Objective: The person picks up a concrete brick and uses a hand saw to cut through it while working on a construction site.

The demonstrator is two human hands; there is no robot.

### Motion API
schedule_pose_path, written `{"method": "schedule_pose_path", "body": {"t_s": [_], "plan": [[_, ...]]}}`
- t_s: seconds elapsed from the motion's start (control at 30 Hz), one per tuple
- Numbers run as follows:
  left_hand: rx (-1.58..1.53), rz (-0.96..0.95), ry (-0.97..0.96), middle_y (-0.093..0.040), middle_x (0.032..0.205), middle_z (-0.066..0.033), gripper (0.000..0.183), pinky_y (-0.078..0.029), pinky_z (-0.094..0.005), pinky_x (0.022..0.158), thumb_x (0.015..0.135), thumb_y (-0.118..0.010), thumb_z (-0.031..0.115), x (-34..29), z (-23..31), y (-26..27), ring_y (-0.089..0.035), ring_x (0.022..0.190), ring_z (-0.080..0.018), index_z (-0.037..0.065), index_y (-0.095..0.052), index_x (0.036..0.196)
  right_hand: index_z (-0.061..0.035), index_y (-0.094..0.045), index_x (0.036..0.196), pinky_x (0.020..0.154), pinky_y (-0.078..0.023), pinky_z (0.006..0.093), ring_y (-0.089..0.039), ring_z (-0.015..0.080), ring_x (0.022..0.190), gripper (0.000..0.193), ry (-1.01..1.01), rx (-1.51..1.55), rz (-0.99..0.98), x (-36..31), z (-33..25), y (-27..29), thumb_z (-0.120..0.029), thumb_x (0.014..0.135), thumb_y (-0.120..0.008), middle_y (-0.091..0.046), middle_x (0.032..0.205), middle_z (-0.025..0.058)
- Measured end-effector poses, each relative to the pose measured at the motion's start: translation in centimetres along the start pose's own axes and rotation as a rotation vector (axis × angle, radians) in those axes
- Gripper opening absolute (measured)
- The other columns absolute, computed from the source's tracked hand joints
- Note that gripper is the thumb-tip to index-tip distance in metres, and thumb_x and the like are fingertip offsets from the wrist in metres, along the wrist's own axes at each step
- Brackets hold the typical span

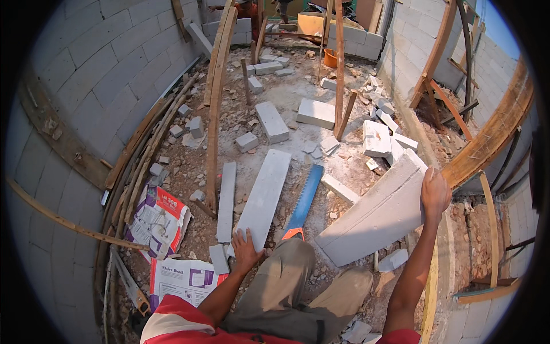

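My right hand (436, 195) is closed over the upper right edge of a large pale concrete block (375, 212), which stands tilted beside my knee. With its fingers spread, my left hand (247, 252) lies on the near end of a long flat concrete block (264, 192) on the ground. Between the two blocks is a hand saw (306, 195) with a blue toothed blade; its orange handle sits close to my knee. A narrow block strip (227, 200) lies left of the long block, and a small offcut (219, 259) is next to my left hand.
Torn paper bags (186, 281) and a second saw (130, 281) lie at left. Wooden posts (216, 109) rise from rubble ground ahead, among scattered blocks (272, 121). An orange bucket (330, 58) stands farther back. A slanted timber (490, 129) is at right. People are partly visible beyond.
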State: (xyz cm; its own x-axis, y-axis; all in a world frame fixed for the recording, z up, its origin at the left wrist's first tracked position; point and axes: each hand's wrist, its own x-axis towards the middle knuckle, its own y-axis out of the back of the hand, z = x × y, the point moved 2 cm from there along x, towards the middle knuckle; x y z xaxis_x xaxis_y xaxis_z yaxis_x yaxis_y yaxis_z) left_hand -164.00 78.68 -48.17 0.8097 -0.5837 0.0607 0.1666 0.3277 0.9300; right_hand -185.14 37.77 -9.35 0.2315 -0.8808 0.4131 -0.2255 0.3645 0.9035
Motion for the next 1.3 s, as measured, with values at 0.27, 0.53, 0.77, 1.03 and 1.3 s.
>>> {"method": "schedule_pose_path", "body": {"t_s": [0.27, 0.53, 0.77, 1.03, 1.3], "plan": [[0.063, -0.208, 0.232, -0.012, 0.154, -0.0305, 0.115, -0.015, -0.0756, 0.103, 0.064, -0.08, 0.057, 0.2, 0.1, 2.0, -0.011, 0.141, -0.0527, 0.006, -0.024, 0.15, -0.0005, -0.068, 0.102, 0.085, -0.047, 0.0512, -0.062, 0.0446, 0.095, 0.061, 0.002, -0.036, -0.025, -0.1, 0.8, -0.6, -0.049, 0.101, -0.03, -0.066, 0.101, 0.0263], [-0.102, -0.083, 0.129, -0.02, 0.15, -0.033, 0.113, -0.026, -0.0643, 0.105, 0.064, -0.083, 0.05, -1.9, -3.7, 1.4, -0.021, 0.139, -0.0482, 0.001, -0.026, 0.148, 0.0008, -0.059, 0.123, 0.093, -0.044, 0.0486, -0.058, 0.0432, 0.107, 0.065, -0.145, -0.013, -0.037, -5.4, 7.0, 2.1, -0.054, 0.1, -0.031, -0.063, 0.115, 0.0258], [-0.617, -0.099, 0.429, -0.056, 0.121, -0.0304, 0.086, -0.045, -0.0411, 0.095, 0.067, -0.084, 0.043, -2.0, -8.0, 1.4, -0.056, 0.114, -0.041, -0.006, -0.047, 0.127, 0.0054, -0.052, 0.131, 0.095, -0.045, 0.0474, -0.058, 0.0425, 0.111, 0.089, -0.508, -0.099, 0.024, -14.6, 21.1, 5.4, -0.072, 0.087, -0.044, -0.059, 0.124, 0.0268], [-1.381, -0.235, 1.026, -0.06, 0.121, -0.0161, 0.063, -0.05, -0.0401, 0.094, 0.078, -0.079, 0.018, -4.6, -9.0, -2.5, -0.059, 0.11, -0.0287, -0.004, -0.049, 0.128, 0.0173, -0.053, 0.122, 0.094, -0.046, 0.0466, -0.058, 0.043, 0.109, 0.101, -1.091, 0.016, 0.043, -33.1, 27.7, 3.8, -0.075, 0.083, -0.049, -0.059, 0.119, 0.0319], [-1.802, -0.284, 1.054, -0.053, 0.131, -0.0121, 0.068, -0.048, -0.0488, 0.1, 0.079, -0.079, 0.016, -5.0, -11.1, -6.2, -0.052, 0.121, -0.0299, 0.006, -0.043, 0.136, 0.0146, -0.054, 0.123, 0.093, -0.048, 0.0461, -0.059, 0.0381, 0.105, 0.09, -1.331, 0.73, 0.104, -51.1, 28.8, -3.7, -0.069, 0.09, -0.046, -0.059, 0.12, 0.0253]]}}
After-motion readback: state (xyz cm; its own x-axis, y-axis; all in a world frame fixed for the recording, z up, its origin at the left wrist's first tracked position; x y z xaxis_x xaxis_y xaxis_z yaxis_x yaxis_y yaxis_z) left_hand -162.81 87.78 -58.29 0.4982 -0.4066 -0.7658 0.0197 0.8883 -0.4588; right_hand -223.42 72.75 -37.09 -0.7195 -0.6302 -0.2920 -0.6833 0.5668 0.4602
